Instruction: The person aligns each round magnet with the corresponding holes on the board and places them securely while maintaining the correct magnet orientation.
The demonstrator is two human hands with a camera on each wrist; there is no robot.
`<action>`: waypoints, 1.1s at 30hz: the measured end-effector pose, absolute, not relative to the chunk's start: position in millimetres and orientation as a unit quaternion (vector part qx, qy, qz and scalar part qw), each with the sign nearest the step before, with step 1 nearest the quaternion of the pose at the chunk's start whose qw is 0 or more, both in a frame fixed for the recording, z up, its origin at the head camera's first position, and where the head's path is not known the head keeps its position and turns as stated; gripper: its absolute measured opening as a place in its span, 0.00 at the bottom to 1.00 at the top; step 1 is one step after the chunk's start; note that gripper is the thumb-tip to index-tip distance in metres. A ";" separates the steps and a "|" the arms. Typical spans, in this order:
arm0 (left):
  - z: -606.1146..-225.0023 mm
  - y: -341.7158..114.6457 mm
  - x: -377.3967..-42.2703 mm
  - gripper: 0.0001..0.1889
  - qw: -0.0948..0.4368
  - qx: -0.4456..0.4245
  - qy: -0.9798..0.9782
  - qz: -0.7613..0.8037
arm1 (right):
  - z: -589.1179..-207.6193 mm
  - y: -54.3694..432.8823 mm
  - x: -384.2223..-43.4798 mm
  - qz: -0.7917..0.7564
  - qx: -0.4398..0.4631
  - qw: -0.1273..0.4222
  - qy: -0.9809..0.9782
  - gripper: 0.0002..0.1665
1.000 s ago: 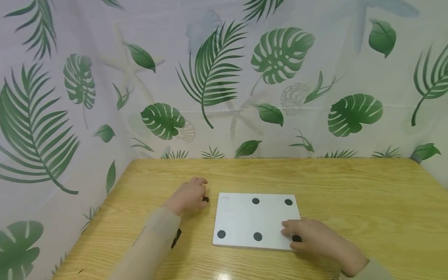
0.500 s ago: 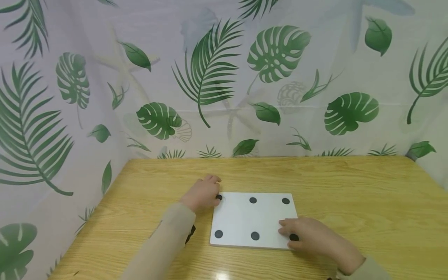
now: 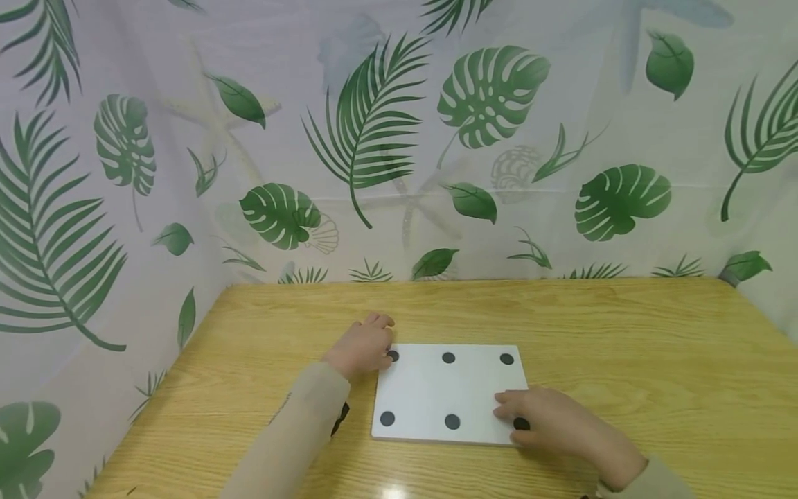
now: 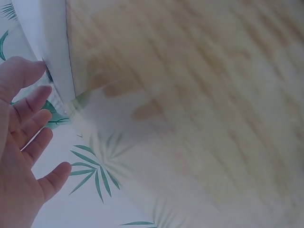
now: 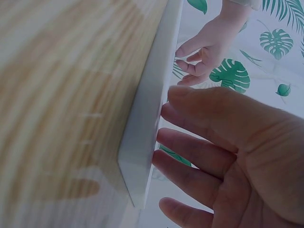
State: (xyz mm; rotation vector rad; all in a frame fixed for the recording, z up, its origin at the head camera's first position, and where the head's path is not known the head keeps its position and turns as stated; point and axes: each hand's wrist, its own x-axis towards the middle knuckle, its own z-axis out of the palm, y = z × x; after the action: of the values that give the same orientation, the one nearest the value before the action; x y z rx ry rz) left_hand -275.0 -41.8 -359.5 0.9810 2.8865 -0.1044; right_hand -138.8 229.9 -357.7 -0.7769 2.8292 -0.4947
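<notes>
A flat white board (image 3: pixel 424 391) with rounded corners lies on the table, bearing several round black discs (image 3: pixel 452 421) in two rows. My left hand (image 3: pixel 361 348) is at its far left corner, thumb and index finger pinching a black disc (image 3: pixel 394 356) there. Seen from the left wrist, that thumb (image 4: pixel 26 71) is right at the board's edge and the other fingers are spread. My right hand (image 3: pixel 555 421) rests at the near right corner, fingertips touching the board's top. It partly covers another black disc (image 3: pixel 521 423) beneath it.
The wood-grain table (image 3: pixel 623 346) extends around the board on all sides. A white cloth (image 3: pixel 399 242) printed with green leaves hangs behind the table and along its left side.
My left hand has moved right with the black disc, from beside the board to its far left corner, where a pale round spot showed before. The right hand has stayed in place.
</notes>
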 end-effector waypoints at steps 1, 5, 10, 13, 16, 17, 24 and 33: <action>-359.8 -41.8 -275.4 0.08 0.047 0.321 0.945 -0.031 | -357.8 230.0 -138.9 -0.165 -0.261 0.083 0.948 0.17; -359.9 -42.6 -275.6 0.09 0.053 0.323 0.945 -0.026 | -357.6 229.7 -139.5 -0.164 -0.260 0.084 0.948 0.17; -360.1 -47.4 -274.0 0.06 0.061 0.321 0.945 -0.020 | -357.1 228.6 -139.6 -0.162 -0.258 0.090 0.948 0.19; -361.9 -52.2 -272.3 0.07 0.066 0.321 0.945 -0.005 | -358.1 228.2 -139.2 -0.168 -0.253 0.099 0.948 0.21; -361.7 -56.4 -268.5 0.08 0.065 0.322 0.944 0.013 | -359.6 228.8 -138.9 -0.177 -0.247 0.107 0.947 0.23; -360.9 -57.4 -266.4 0.08 0.062 0.325 0.943 0.019 | -360.1 229.4 -138.9 -0.179 -0.246 0.110 0.946 0.23; -340.1 -58.3 -236.8 0.12 0.028 0.375 0.921 0.099 | -359.6 235.1 -138.0 -0.181 -0.247 0.109 0.946 0.24; -318.7 -50.2 -186.9 0.17 -0.029 0.424 0.901 0.091 | -357.7 237.3 -137.4 -0.180 -0.241 0.104 0.948 0.22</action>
State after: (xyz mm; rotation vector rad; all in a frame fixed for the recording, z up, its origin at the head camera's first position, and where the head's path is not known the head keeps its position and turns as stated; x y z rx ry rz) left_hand -186.9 -50.2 -318.7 1.3576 2.8828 0.2927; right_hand -137.4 237.3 -357.7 -0.7105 2.7954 -0.5322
